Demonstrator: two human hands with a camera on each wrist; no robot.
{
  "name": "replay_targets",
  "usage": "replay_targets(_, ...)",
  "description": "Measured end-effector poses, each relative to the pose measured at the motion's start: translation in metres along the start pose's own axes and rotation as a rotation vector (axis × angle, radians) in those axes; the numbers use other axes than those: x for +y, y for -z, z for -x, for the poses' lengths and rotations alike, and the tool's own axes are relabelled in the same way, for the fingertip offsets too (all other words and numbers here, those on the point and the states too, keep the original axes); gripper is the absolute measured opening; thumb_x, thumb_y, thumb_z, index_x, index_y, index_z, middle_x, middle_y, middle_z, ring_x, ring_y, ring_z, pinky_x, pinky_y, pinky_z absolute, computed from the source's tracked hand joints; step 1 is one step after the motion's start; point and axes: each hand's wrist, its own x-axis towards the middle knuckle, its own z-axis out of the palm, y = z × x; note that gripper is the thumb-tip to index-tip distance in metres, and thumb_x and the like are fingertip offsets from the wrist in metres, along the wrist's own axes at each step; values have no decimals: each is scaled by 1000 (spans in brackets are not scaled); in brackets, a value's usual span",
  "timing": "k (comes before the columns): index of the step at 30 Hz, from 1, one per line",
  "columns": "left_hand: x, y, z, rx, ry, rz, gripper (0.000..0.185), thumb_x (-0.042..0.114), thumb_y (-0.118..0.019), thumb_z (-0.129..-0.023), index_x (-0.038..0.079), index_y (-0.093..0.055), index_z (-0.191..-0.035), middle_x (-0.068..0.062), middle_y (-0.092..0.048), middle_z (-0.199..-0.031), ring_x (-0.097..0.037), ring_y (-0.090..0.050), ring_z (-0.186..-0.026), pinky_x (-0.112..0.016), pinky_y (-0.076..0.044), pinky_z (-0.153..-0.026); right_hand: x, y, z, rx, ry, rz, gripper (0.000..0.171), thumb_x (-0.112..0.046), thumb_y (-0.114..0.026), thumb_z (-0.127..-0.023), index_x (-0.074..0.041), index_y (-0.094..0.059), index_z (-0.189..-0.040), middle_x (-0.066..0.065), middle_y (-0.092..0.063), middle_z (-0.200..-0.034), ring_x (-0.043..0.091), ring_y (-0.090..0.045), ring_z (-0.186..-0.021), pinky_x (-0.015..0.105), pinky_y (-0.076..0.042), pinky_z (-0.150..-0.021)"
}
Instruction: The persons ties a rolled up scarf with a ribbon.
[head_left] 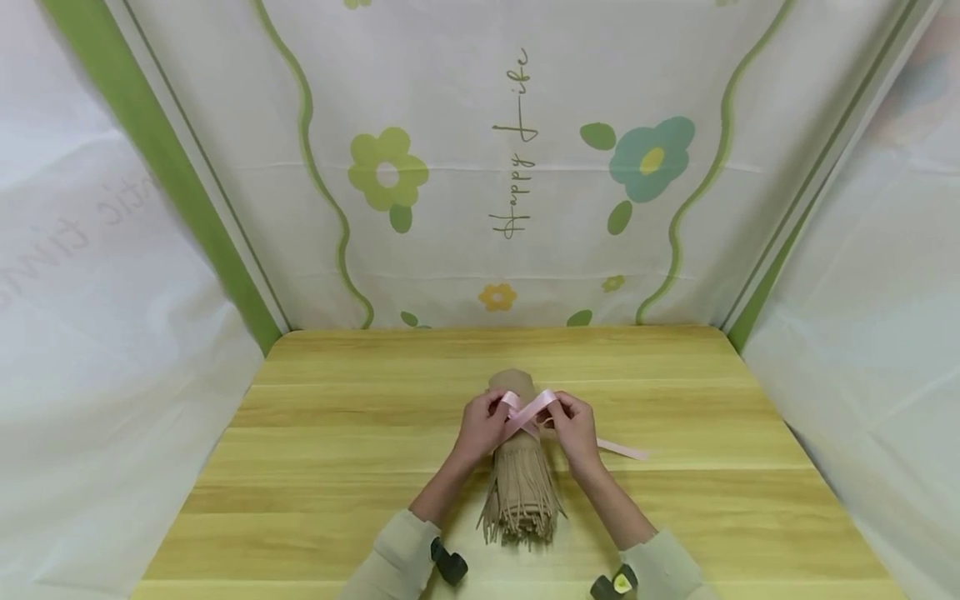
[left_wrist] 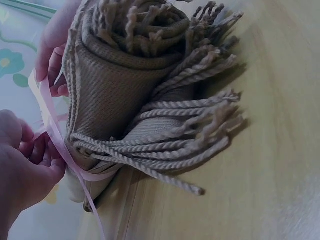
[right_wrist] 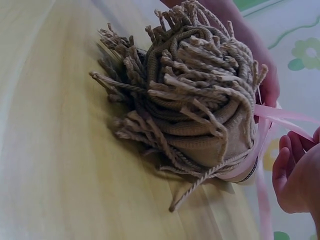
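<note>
A rolled brown scarf point(head_left: 519, 479) with twisted tassels lies lengthwise on the table, its fringed end toward me. Round its middle runs a pink satin ribbon point(head_left: 529, 412), crossing over itself on top. My left hand point(head_left: 481, 429) pinches a loop of the ribbon at the roll's left side. On the other side, my right hand point(head_left: 576, 432) pinches a second loop, thumb against fingers. The left wrist view shows the ribbon point(left_wrist: 56, 131) drawn along the roll between both hands. In the right wrist view, the scarf point(right_wrist: 200, 100) hides part of the left hand point(right_wrist: 257, 55).
The wood-grain table point(head_left: 322, 475) spreads out on both sides of the roll. A loose ribbon tail point(head_left: 624, 450) trails to the right. White curtains with printed flowers point(head_left: 387, 169) hang behind and at both sides. Dark wrist cameras point(head_left: 450, 565) sit by the sleeves.
</note>
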Motion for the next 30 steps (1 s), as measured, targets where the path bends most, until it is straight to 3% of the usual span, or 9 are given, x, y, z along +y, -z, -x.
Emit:
replay_targets(5, 0, 2, 3, 45, 39, 75, 26, 12, -49, -102, 3, -73, -98, -15, -69, -81, -9, -53, -64, -23, -47, -58, 1, -1, -1, 18, 3, -32, 25, -10, -54, -103, 12, -66, -101, 4, -68, -79, 14, -68, -74, 43, -61, -76)
replay_targets(10, 1, 4, 3, 60, 114, 276, 34, 16, -45, -106, -7, -70, -102, -23, -72, -90, -16, -69, -75, -34, -60, -71, 3, 0, -2, 66, -8, -68, 27, -12, -52, -104, 11, -66, -106, 0, -68, -83, 14, -70, -79, 45, -60, -80)
replay_targets(15, 2, 10, 1, 102, 220, 457, 38, 15, -42, -106, -14, -66, -103, -22, -72, -88, -16, -70, -76, -46, -60, -80, 3, 3, -2, 133, -53, -152, 23, -13, -51, -104, 6, -65, -101, -2, -69, -78, 12, -70, -75, 38, -61, -77)
replay_targets(23, -3, 22, -1, 133, 307, 632, 39, 15, -40, -106, -15, -64, -109, -5, -72, -78, -12, -69, -69, -38, -61, -76, 0, 8, -3, 207, -101, -299, 22, -9, -47, -103, -4, -59, -85, -1, -70, -66, 11, -70, -62, 29, -61, -63)
replay_targets(30, -4, 38, -1, 188, 333, 713, 46, 19, -38, -106, -20, -61, -116, -12, -77, -89, -15, -74, -76, -35, -61, -78, -3, 14, -5, 235, -138, -326, 29, -9, -45, -103, -8, -59, -77, -2, -69, -64, 10, -69, -59, 30, -61, -63)
